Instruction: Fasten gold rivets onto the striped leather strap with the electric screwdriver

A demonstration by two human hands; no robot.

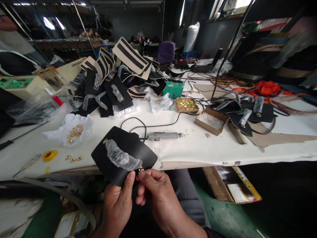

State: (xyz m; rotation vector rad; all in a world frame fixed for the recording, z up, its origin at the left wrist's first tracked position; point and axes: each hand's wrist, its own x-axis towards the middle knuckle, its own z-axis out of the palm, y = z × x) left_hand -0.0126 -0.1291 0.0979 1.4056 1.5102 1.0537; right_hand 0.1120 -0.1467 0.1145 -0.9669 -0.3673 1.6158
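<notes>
A black leather bag panel [128, 142] is tilted up over the table's front edge. Clear plastic film wraps its handle [121, 157], which has gold-coloured metal fittings at both ends. My left hand [117, 201] grips the panel's lower edge, thumb on top. At the handle's right end, my right hand [158, 190] pinches a small gold metal fitting [141, 169] between thumb and forefinger. Behind the panel lies a grey electric screwdriver [164, 136] with its cord. To the left, more gold fittings [75, 132] rest on white crumpled paper, and several lie loose on the table.
Black panels with wrapped handles [119, 91] are heaped at the back left; several more panels [247, 112] lie at right. Small boxes hold gold pieces [187, 104] and whitish contents [211, 121]. Yellow tape [50, 155] and an awl-like tool [27, 164] lie left. A cardboard box [218, 185] stands below.
</notes>
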